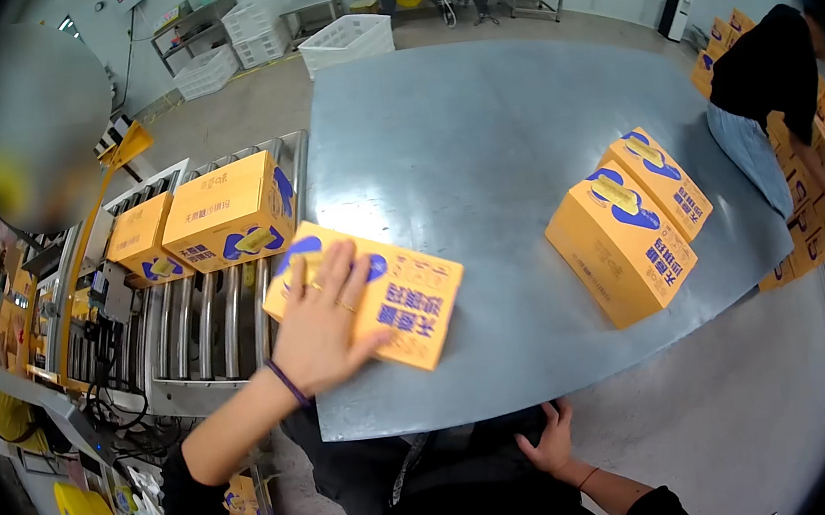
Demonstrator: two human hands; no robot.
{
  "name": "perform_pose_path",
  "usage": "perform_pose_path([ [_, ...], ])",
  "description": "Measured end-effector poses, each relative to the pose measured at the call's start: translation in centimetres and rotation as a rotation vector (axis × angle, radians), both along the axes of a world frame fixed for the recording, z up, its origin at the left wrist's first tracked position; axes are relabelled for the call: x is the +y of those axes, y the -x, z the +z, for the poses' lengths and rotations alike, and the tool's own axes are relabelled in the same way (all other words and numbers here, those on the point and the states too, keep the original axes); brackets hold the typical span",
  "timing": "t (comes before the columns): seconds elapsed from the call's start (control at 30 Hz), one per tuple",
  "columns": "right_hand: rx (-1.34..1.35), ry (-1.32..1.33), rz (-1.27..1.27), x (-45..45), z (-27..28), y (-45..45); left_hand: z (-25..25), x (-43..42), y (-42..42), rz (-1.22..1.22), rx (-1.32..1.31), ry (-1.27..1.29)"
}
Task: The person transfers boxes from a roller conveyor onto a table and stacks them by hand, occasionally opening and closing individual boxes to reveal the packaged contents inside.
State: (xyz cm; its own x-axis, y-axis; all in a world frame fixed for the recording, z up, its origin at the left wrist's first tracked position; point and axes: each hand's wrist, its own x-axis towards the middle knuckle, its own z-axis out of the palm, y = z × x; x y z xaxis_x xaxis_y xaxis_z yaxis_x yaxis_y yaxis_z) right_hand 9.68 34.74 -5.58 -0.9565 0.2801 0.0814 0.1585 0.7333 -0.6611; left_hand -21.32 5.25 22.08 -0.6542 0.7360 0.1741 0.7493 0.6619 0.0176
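My left hand point(324, 322) lies flat on a yellow-orange cardboard box point(422, 302) with blue print, its fingers stretched out across the printed face. That box sits at the left side of the grey metal table point(481, 140), near the roller conveyor. My right hand point(552, 441) is low by the table's front edge, against dark clothing, with its thumb and fingers apart and nothing visible in it. Two matching boxes stand side by side on the table's right part, a nearer box point(614, 256) and a farther box point(665, 176).
On the roller conveyor point(203, 325) at left are a larger carton point(227, 212) and a smaller carton point(141, 236). A person in a black top point(764, 65) stands at the right beside stacked cartons point(809, 206). White crates point(345, 43) stand beyond the table.
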Motion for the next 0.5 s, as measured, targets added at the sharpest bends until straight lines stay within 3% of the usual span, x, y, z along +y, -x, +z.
perform_pose_path([
  [0.1,0.048,-0.023,0.049,0.4,0.8,0.6,-1.4,4.3,-3.3,-0.11,-0.129,-0.1],
  [0.27,0.047,-0.006,0.061,0.7,1.0,0.6,-2.7,15.1,-5.6,-0.381,-0.085,-0.141],
  [0.33,0.122,-0.044,0.054,0.7,0.3,0.2,-3.6,19.9,-4.8,-0.459,-0.071,-0.194],
  [0.5,0.024,-0.025,-0.014,0.6,0.7,0.1,-3.7,29.3,0.4,-0.62,-0.072,-0.186],
])
